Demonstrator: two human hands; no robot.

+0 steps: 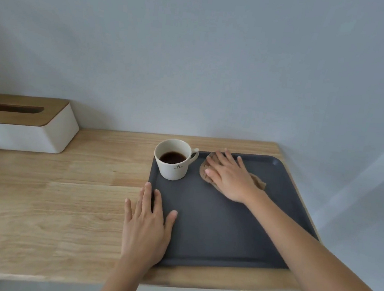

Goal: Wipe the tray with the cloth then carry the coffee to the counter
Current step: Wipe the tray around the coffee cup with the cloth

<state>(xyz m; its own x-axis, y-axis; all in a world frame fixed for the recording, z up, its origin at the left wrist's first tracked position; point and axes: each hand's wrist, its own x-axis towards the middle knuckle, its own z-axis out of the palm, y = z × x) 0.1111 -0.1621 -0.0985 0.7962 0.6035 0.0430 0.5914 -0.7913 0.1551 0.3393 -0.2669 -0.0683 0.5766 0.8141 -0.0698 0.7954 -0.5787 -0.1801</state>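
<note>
A dark grey tray [220,223] lies on the right part of a wooden table. A cream cup of black coffee [174,159] stands upright in the tray's far left corner, handle pointing right. A brown cloth [258,181] lies on the tray near its far edge, mostly hidden under my right hand [228,175], which presses flat on it with fingers spread. My left hand [146,224] rests flat on the tray's left rim, fingers apart, holding nothing.
A white tissue box with a wooden lid [23,123] stands at the far left against the wall. The wooden table [46,200] ends just right of the tray and at the near edge. A pale wall rises behind.
</note>
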